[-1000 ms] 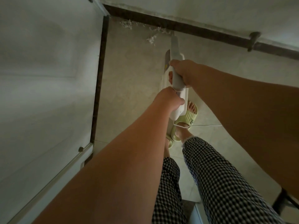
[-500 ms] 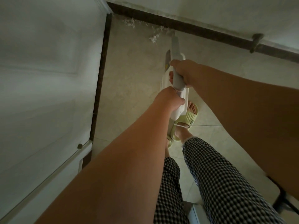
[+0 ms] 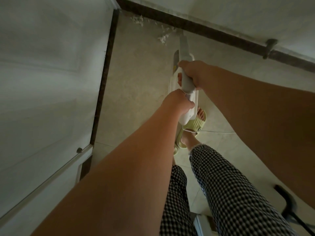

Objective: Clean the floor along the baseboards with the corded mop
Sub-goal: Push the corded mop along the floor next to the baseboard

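Observation:
A white corded mop (image 3: 185, 50) points away from me toward the dark baseboard (image 3: 204, 29) on the far wall. My right hand (image 3: 194, 74) grips its grey handle from above. My left hand (image 3: 177, 103) grips the white body just below that. The mop's far tip reaches the baseboard beside clumps of white fluff (image 3: 163, 38). More fluff (image 3: 138, 19) lies in the corner. A thin white cord (image 3: 209, 132) trails from the mop's rear across the pale tiled floor to the right. The mop head itself is hidden.
A white door (image 3: 51, 82) with a dark baseboard strip (image 3: 104, 79) runs along the left. A door stop (image 3: 270, 46) sticks out of the far baseboard. My feet in green sandals (image 3: 196, 123) stand under the mop. A dark chair leg (image 3: 288, 201) shows at lower right.
The view has tilted slightly, so the corner and the fluff sit a little lower in the frame. Both hands keep the same grip on the mop.

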`<move>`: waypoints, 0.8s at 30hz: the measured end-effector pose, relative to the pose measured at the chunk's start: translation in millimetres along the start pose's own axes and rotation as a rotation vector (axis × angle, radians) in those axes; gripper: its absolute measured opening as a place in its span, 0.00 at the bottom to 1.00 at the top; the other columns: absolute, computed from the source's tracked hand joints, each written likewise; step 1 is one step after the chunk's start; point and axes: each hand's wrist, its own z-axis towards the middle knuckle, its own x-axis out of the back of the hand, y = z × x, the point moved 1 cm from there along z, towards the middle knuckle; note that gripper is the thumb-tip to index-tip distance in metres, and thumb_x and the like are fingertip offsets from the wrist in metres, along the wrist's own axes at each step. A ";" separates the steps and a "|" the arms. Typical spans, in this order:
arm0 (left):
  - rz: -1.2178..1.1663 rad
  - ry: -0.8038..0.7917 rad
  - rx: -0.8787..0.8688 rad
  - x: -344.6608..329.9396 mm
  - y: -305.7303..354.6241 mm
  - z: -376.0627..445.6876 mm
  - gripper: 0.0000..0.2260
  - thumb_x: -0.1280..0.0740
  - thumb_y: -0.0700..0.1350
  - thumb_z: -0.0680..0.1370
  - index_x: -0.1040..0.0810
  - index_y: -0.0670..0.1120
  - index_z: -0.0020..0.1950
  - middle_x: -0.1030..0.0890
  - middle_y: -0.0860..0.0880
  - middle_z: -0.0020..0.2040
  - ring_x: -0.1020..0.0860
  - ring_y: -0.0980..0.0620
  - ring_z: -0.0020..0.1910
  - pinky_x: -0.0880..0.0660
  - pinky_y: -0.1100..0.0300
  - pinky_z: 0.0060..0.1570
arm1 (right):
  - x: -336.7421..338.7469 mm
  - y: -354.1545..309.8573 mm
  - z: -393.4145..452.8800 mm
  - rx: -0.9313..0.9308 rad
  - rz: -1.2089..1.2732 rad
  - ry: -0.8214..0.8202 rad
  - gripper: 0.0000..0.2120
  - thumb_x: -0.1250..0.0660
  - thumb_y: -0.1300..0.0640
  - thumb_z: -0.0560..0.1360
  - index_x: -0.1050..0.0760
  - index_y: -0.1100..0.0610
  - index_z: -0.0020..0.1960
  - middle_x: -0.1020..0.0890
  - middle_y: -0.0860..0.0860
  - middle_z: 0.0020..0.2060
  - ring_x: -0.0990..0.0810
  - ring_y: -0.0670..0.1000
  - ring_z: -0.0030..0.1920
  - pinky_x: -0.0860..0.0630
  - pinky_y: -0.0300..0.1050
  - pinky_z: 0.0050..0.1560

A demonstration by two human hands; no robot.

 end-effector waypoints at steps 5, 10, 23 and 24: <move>-0.006 -0.007 0.003 -0.4 -4.6 -2.6 0.18 0.31 0.48 0.76 0.26 0.43 0.63 0.20 0.45 0.56 0.21 0.45 0.52 0.26 0.56 0.47 | -4.1 2.0 -1.9 -0.015 -0.004 -0.009 0.10 0.35 0.51 0.78 0.30 0.58 0.46 0.26 0.51 0.28 0.28 0.47 0.25 0.27 0.38 0.26; -0.007 0.001 -0.001 6.0 -5.8 0.9 0.17 0.31 0.48 0.76 0.25 0.43 0.62 0.20 0.46 0.54 0.23 0.48 0.46 0.27 0.57 0.44 | -9.3 -2.6 -2.3 -0.007 0.022 -0.007 0.11 0.36 0.51 0.78 0.30 0.58 0.44 0.26 0.51 0.29 0.28 0.47 0.26 0.26 0.40 0.31; 0.006 0.027 -0.004 12.4 -9.0 2.9 0.18 0.31 0.50 0.76 0.25 0.43 0.62 0.20 0.46 0.54 0.21 0.47 0.49 0.25 0.56 0.48 | -16.0 -8.8 -2.5 0.002 0.042 0.006 0.10 0.34 0.51 0.78 0.30 0.57 0.44 0.25 0.51 0.31 0.26 0.46 0.29 0.23 0.42 0.43; 0.004 0.027 -0.004 12.8 -9.3 3.5 0.17 0.31 0.49 0.76 0.25 0.43 0.62 0.20 0.46 0.54 0.21 0.47 0.49 0.25 0.56 0.48 | -16.7 -9.4 -2.4 0.001 0.039 0.009 0.11 0.34 0.51 0.78 0.30 0.58 0.45 0.25 0.51 0.31 0.26 0.46 0.29 0.23 0.42 0.44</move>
